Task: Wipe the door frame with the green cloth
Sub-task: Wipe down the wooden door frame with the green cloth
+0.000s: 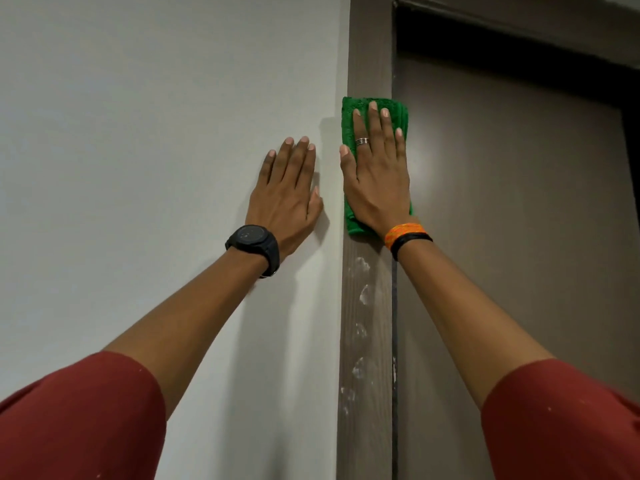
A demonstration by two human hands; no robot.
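Note:
A brown wooden door frame (367, 323) runs vertically up the middle of the view, with white smudges on it below the cloth. A folded green cloth (349, 112) lies flat against the frame's upper part. My right hand (377, 178) presses flat on the cloth with fingers spread, pinning it to the frame. My left hand (291, 188) rests flat and open on the white wall just left of the frame, holding nothing.
The white wall (156, 150) fills the left half. A closed brown door (519, 237) sits right of the frame, with the frame's dark top bar (519, 32) overhead.

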